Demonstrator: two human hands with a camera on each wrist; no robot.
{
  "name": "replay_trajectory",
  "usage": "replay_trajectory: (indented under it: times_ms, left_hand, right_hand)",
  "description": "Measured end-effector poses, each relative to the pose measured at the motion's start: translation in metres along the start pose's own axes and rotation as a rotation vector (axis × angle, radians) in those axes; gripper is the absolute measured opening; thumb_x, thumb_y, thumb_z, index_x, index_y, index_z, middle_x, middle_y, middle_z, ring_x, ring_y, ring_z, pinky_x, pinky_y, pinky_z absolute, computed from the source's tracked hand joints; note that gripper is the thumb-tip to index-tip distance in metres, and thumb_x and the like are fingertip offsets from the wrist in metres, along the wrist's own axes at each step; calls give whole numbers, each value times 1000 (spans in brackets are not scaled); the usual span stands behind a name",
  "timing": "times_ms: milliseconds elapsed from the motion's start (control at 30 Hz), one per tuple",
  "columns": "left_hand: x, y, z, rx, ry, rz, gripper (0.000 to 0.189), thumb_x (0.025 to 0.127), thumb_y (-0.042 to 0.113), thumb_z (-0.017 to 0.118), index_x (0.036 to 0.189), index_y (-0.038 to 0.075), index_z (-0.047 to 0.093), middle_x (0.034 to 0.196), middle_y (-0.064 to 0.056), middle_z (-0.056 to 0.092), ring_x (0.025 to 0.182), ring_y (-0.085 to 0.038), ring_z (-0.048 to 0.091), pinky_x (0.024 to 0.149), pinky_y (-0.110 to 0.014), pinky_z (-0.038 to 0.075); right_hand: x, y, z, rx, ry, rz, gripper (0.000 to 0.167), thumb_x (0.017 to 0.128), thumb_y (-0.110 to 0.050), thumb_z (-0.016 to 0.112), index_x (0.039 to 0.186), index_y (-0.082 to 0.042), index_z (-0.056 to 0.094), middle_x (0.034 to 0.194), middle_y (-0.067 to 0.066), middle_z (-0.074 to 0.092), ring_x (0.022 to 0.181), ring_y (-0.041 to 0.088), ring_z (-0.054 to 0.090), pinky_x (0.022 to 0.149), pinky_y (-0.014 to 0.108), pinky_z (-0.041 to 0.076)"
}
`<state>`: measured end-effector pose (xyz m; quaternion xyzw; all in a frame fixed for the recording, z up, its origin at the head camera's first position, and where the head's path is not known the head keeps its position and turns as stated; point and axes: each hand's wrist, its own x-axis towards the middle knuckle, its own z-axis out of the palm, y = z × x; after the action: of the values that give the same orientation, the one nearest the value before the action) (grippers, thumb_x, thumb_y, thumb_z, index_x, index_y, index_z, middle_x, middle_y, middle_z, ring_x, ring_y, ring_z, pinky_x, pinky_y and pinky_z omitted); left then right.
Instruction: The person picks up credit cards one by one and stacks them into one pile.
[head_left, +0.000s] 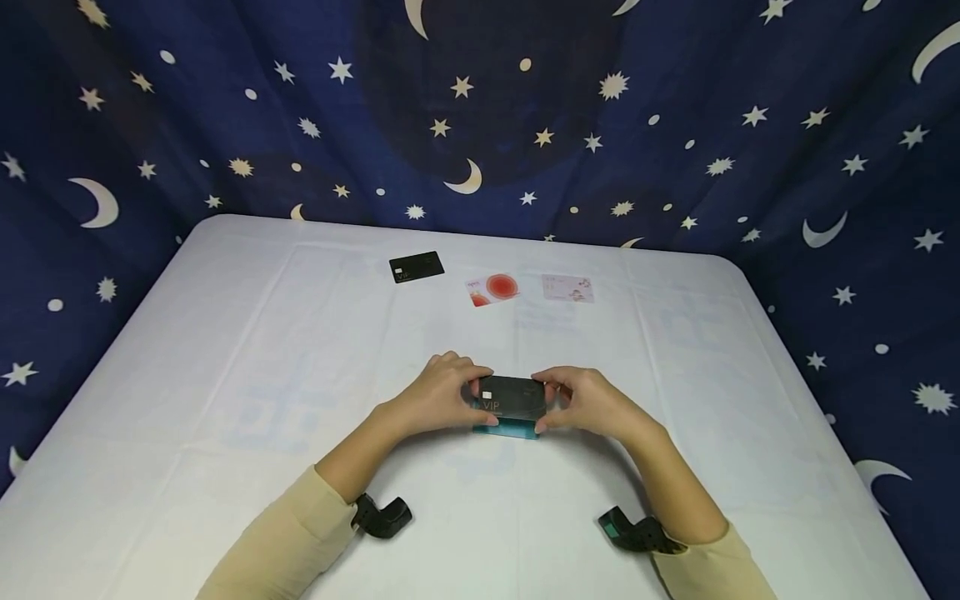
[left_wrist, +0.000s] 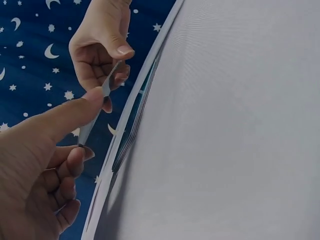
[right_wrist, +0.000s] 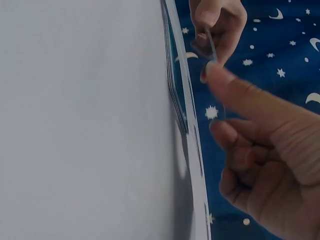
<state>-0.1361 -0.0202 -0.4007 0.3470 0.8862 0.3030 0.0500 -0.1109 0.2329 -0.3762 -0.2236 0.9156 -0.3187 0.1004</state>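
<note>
My left hand point(head_left: 442, 396) and right hand point(head_left: 588, 400) pinch a black card point(head_left: 513, 398) by its two short ends, thumbs on the near side. The card bears "VIP" lettering and a small light chip. Just below it a teal card point(head_left: 508, 428) shows, partly covered. From the side, the wrist views reveal a thin stack of cards point(left_wrist: 134, 127) lying on the table, with teal on top. In the left wrist view the held card point(left_wrist: 89, 129) is raised clear of that stack and stands tilted. The fingers behind the card are partly hidden.
Farther back on the white tabletop point(head_left: 300, 367) lie another black card point(head_left: 417, 267), a white card with a red circle point(head_left: 501, 287) and a pale pink card point(head_left: 567, 288), side by side. A dark blue curtain point(head_left: 495, 125) with moons and stars hangs behind the table.
</note>
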Motion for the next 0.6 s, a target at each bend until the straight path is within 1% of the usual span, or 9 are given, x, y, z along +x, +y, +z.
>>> replay_trajectory:
  times_ms: [133, 267, 400, 500, 600]
  left_hand:
    - [-5, -3, 1, 10, -18, 10, 62, 67, 47, 81, 116, 11, 66, 74, 8, 50, 80, -11, 41, 79, -30, 32]
    - [-9, -6, 2, 28, -23, 25, 65, 65, 48, 82, 115, 10, 67, 72, 9, 47, 79, -11, 40, 78, -30, 31]
    - [-10, -5, 5, 59, -10, 42, 67, 64, 50, 82, 116, 11, 66, 72, 9, 47, 78, -11, 40, 77, -29, 30]
    - [-10, -5, 9, 84, -1, 51, 67, 64, 52, 81, 116, 12, 66, 71, 10, 45, 76, -10, 39, 75, -29, 30]
    - [-11, -6, 13, 113, -6, 50, 67, 64, 53, 80, 116, 13, 67, 69, 11, 44, 75, -10, 39, 75, -29, 31]
  right_hand:
    - [-2, -5, 5, -50, -36, -19, 65, 65, -28, 86, 117, 2, 61, 82, -2, 57, 71, 11, 46, 63, 22, 39]
    - [-3, -9, 9, -125, -44, -44, 65, 66, -31, 85, 116, 3, 61, 81, -3, 55, 71, 9, 46, 66, 23, 39]
    - [-4, -11, 11, -168, -43, -21, 64, 65, -31, 86, 114, 3, 62, 77, -4, 54, 69, 8, 44, 66, 24, 39]
    - [-4, -11, 13, -173, -46, 0, 63, 64, -30, 86, 113, 3, 63, 75, -4, 53, 69, 8, 45, 67, 24, 39]
    - [-5, -10, 14, -167, -57, 13, 61, 64, -29, 86, 111, 2, 64, 76, -4, 53, 71, 9, 46, 67, 24, 40]
